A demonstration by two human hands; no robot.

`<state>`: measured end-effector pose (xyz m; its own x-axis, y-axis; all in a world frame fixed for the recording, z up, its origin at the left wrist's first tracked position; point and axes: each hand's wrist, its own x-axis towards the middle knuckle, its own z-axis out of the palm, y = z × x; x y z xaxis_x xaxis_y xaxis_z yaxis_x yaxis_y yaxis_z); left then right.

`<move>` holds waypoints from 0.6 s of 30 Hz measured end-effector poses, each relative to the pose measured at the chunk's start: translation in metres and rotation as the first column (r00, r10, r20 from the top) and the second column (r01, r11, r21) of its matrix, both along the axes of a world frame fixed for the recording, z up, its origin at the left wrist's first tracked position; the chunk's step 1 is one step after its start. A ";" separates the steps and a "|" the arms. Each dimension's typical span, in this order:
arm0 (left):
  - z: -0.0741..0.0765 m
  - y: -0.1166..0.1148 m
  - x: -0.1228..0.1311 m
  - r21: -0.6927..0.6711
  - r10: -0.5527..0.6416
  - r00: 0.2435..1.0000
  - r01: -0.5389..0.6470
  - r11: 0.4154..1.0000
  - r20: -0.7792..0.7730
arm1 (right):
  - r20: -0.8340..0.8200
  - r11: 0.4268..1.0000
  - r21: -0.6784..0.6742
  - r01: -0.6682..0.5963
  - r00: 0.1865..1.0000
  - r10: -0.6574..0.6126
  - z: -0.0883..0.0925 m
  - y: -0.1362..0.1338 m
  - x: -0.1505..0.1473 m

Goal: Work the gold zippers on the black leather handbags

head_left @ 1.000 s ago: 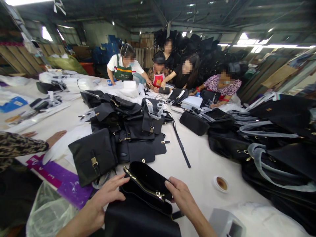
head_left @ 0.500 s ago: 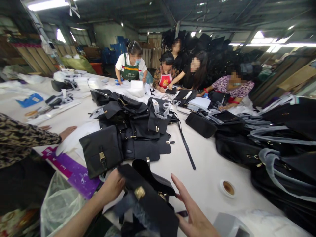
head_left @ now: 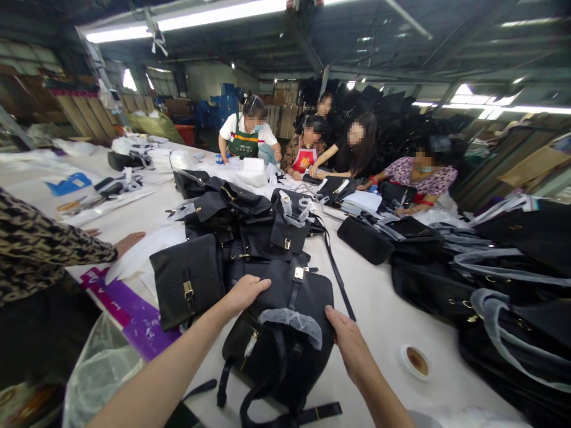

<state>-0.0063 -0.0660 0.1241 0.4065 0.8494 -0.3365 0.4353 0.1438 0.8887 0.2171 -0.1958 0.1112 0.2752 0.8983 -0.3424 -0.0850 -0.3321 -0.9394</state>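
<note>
Head view, and I'm watching a black backpack [head_left: 307,359] at the near edge of the table [head_left: 375,297], gripped from both sides: the left hand [head_left: 247,292] pinches the flap [head_left: 314,294] at its left, the right hand [head_left: 350,339] at its right. Whitish wrapping [head_left: 292,321] covers the handle. Black bags [head_left: 254,238] pile up beyond; a small dish [head_left: 417,361] sits right, toward the near edge.

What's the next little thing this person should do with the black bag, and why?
I'd perhaps slide the left grip down to gather the loose straps. They trail from the black bag toward the wearer, while both grips are up at its flap. The right grip could probably steady the bag's edge alone.
</note>
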 end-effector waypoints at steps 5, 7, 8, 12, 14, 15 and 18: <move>-0.003 0.002 0.004 0.021 0.031 0.997 -0.033 0.999 0.071 | -0.077 0.994 0.106 -0.007 0.997 0.015 0.026 0.031 0.008; -0.006 0.003 0.008 0.019 0.040 0.996 -0.042 0.999 0.079 | -0.047 0.996 0.094 -0.007 0.999 0.011 0.021 0.039 0.013; -0.009 0.004 0.011 0.017 0.045 0.996 -0.047 0.999 0.079 | 0.002 0.996 0.085 0.006 1.000 -0.006 0.017 0.042 0.017; -0.021 0.007 0.025 0.025 0.070 0.995 -0.072 0.997 0.069 | 0.245 0.986 0.080 0.148 0.956 -0.163 -0.001 0.035 0.029; -0.026 0.009 0.030 0.039 0.084 0.995 -0.086 0.996 0.058 | 0.353 0.950 0.152 0.273 0.883 -0.310 0.001 0.019 0.028; -0.028 0.010 0.032 0.045 0.089 0.995 -0.091 0.995 0.051 | 0.403 0.929 0.203 0.310 0.838 -0.368 0.004 0.009 0.024; -0.033 0.015 0.036 0.063 0.093 0.995 -0.094 0.993 0.032 | 0.383 0.965 0.204 0.166 0.893 -0.235 0.015 -0.027 -0.004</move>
